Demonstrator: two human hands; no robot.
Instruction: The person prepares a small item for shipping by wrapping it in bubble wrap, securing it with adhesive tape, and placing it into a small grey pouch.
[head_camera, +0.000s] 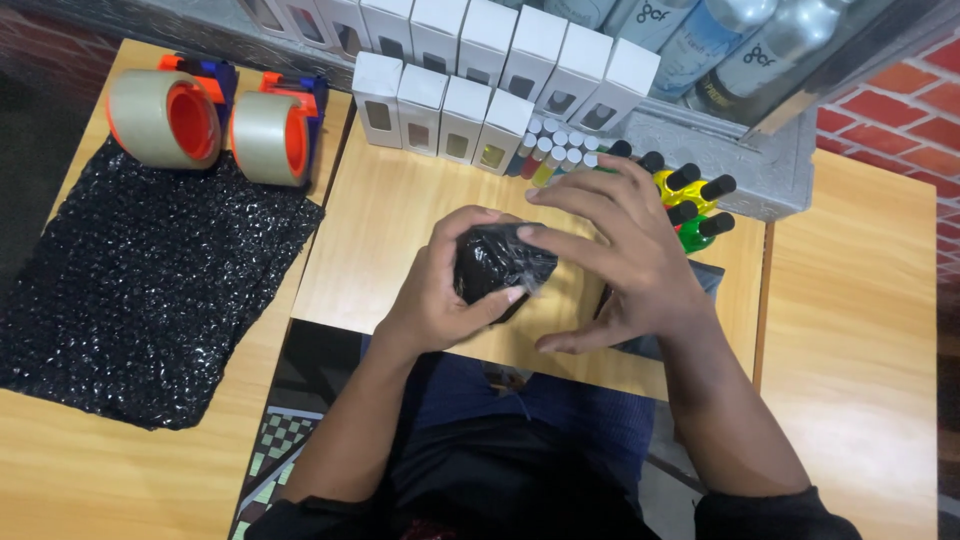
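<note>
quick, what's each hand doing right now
left hand: closed around a small black wrapped bundle
right hand: open, fingertips touching the bundle

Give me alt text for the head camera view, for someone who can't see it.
Two hands hold a small black bubble-wrapped bundle over a wooden table: left hand cupping it, right hand spread on top. A black bubble wrap sheet and two tape rolls lie left.
</note>
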